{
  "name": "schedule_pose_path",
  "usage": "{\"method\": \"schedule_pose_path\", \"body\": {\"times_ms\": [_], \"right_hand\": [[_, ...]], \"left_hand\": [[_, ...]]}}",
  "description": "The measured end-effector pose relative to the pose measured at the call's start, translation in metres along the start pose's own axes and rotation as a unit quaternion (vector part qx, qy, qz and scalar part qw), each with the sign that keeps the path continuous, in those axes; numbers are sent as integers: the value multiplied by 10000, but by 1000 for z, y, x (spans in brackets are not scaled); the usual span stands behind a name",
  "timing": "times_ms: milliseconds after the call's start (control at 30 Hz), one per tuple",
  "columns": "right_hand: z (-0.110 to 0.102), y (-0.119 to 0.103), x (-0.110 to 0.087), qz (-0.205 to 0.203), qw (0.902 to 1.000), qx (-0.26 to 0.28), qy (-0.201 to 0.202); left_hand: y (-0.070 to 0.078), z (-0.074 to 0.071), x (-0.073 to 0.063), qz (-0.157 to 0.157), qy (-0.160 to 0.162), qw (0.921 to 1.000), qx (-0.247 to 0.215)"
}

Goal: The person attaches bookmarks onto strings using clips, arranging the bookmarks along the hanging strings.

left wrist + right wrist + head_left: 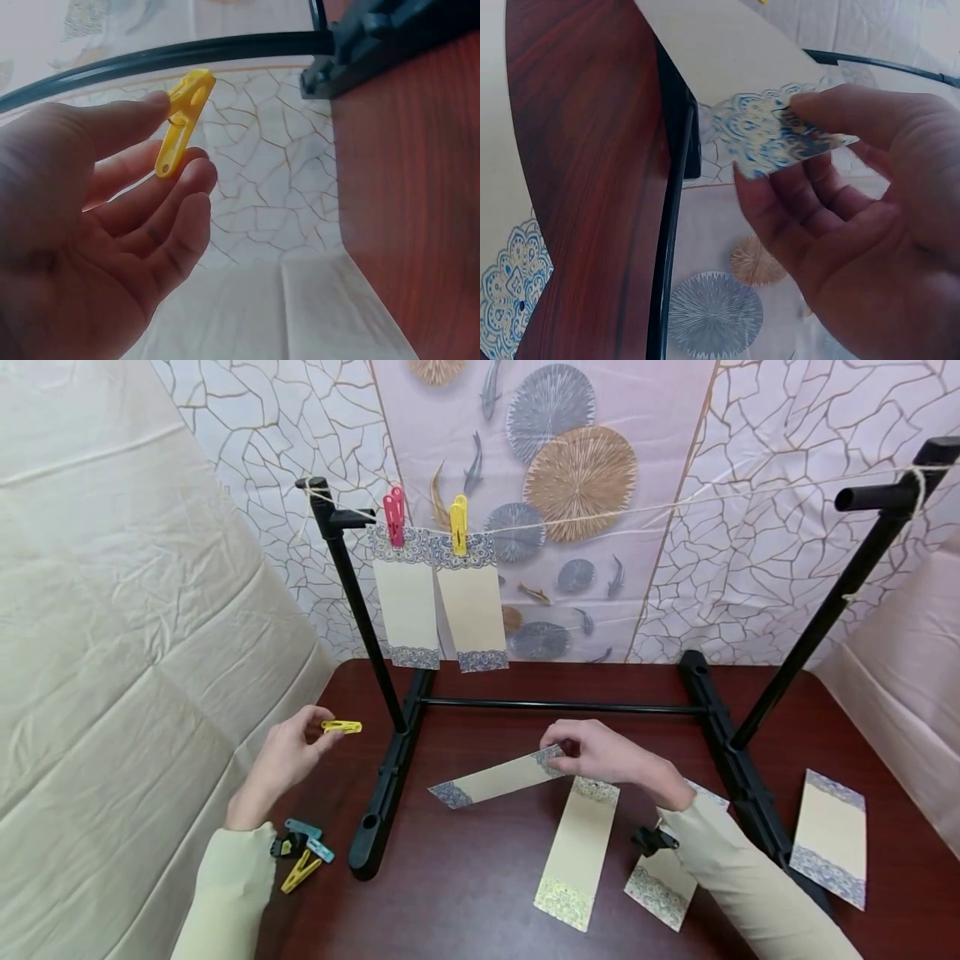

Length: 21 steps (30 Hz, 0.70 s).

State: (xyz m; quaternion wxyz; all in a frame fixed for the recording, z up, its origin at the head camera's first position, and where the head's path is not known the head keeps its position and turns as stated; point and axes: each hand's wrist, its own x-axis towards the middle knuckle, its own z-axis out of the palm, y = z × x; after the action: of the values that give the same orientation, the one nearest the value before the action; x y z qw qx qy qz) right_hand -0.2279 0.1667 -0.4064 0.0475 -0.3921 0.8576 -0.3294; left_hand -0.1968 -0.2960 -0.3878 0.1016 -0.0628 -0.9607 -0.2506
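Between thumb and fingers, my left hand [288, 752] pinches a yellow clothespin [342, 727], also plain in the left wrist view as a yellow clothespin [184, 124]. My right hand [600, 752] grips one patterned end of a cream paper card [498, 779] with blue lace print, held tilted above the table. In the right wrist view the thumb lies over the card's printed end [757, 127]. Two similar cards hang from a string, the left one [407, 602] under a red clothespin [394, 517], the right one [472, 606] under a yellow clothespin [459, 525].
A black rack [390, 777] stands on the dark red table [465, 893], its string [600, 516] running between the posts. More cards lie at the centre [577, 856], under the right forearm [663, 885] and far right [828, 839]. Several clothespins [302, 870] lie beside the left sleeve.
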Motion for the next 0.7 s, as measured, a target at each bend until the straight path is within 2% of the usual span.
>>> {"method": "schedule_pose_path", "body": {"times_ms": [267, 367, 500, 700], "right_hand": [[-9, -1, -2, -54, 9979, 543, 357], [-13, -4, -2, -24, 9976, 578, 379], [-20, -8, -4, 259, 9965, 724, 333], [-28, -15, -5, 494, 9952, 415, 735]], "left_hand": [[18, -4, 2, 264, 504, 9983, -136], [24, -5, 3, 345, 565, 9976, -209], [35, -5, 5, 493, 571, 9966, -327], [53, -9, 6, 782, 689, 9935, -450]]}}
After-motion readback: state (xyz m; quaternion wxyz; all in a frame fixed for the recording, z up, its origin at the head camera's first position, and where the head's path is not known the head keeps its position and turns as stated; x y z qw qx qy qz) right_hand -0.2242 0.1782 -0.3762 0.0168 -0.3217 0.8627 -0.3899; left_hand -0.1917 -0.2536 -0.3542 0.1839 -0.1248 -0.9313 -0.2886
